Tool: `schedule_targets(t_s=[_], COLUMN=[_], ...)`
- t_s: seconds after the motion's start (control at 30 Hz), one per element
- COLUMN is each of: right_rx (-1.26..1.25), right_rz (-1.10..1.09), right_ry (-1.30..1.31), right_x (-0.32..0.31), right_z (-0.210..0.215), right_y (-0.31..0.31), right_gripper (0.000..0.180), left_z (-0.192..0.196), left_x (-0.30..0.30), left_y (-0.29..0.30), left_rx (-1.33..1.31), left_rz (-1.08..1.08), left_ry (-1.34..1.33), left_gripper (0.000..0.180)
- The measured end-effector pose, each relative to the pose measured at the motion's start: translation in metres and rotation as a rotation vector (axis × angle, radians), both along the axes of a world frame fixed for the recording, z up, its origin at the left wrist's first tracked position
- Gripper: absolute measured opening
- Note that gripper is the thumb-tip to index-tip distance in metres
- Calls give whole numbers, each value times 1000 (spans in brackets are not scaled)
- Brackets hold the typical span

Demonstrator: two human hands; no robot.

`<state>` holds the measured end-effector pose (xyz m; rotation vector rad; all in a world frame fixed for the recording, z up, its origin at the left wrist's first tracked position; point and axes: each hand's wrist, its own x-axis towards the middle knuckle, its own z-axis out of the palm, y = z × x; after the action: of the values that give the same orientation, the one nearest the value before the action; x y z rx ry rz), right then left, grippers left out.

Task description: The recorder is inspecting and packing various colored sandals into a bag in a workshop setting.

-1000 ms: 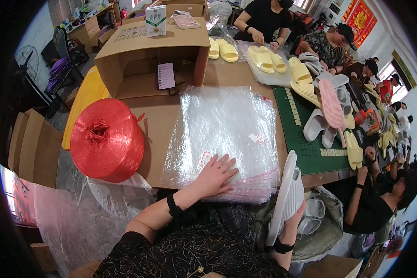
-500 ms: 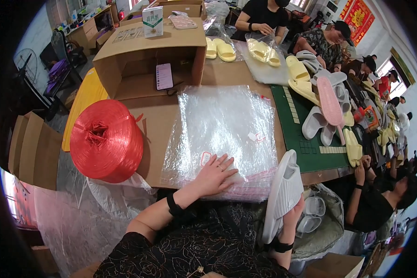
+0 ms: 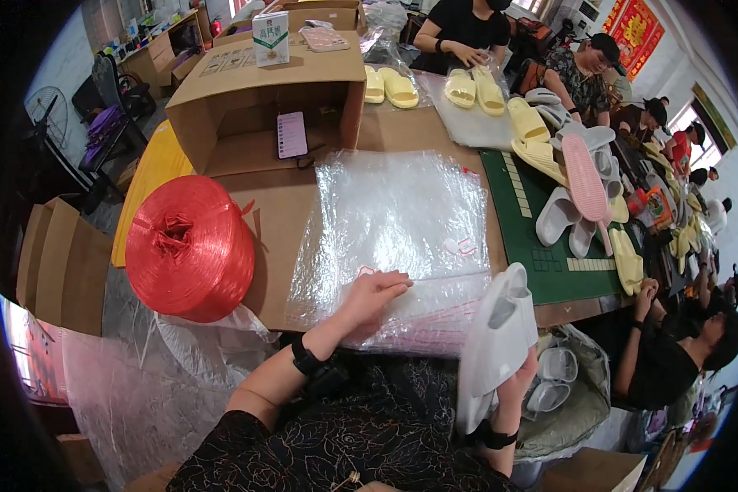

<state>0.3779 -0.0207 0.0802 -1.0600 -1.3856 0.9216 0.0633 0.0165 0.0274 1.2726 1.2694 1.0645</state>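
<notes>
Watching remotely, I see the left hand (image 3: 374, 297) has gone from lying flat to bunched fingers over the lower part of the stacked clear bags (image 3: 402, 205); through the glare I can't tell whether they pinch any film. My read: the work has shifted from steadying the stack to separating a bag. The right hand (image 3: 517, 379) keeps gripping the white slippers (image 3: 500, 340) by the stack's lower right corner.
</notes>
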Motion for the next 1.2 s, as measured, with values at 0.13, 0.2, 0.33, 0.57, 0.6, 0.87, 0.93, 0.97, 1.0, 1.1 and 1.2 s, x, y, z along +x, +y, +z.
schedule_targets(t_s=[0.13, 0.2, 0.33, 0.57, 0.6, 0.87, 0.93, 0.97, 1.0, 1.1, 1.2], right_rx=[-61, -45, -13, 12, -66, 30, -26, -84, -265, 121, 183], right_rz=[112, 177, 78, 203, 164, 167, 130, 90, 120, 117, 17], right_ry=[-278, -480, -963, -938, -902, -835, -834, -833, -700, -747, -699], right_x=[-11, -30, -33, -52, -55, -80, -92, -99, -105, -133, -168], right_z=[2, 16, 8, 1, 0, 3, 6, 6, 5, 3, -7], right_y=[-5, -3, 6, 6, 12, 41, 53, 61, 71, 92, 123], right_gripper=[39, 26, 29, 28, 29, 24, 23, 23, 23, 25, 25], left_z=[18, 23, 29, 50, 51, 70, 73, 75, 81, 80, 85], left_x=[1, 3, 1, 16, 20, 29, 33, 36, 38, 43, 42], left_y=[5, 7, 5, -13, -16, -35, -38, -40, -43, -47, -54], left_rx=[-10, 0, 9, 516, 509, 596, 598, 600, 614, 653, 663], left_rz=[-47, -106, -123, -295, -312, -436, -439, -446, -451, -473, -533], left_ry=[24, -85, -19, 720, 714, 602, 575, 546, 535, 424, 394], left_gripper=[34, 37, 41, 44, 45, 49, 49, 49, 49, 49, 49])
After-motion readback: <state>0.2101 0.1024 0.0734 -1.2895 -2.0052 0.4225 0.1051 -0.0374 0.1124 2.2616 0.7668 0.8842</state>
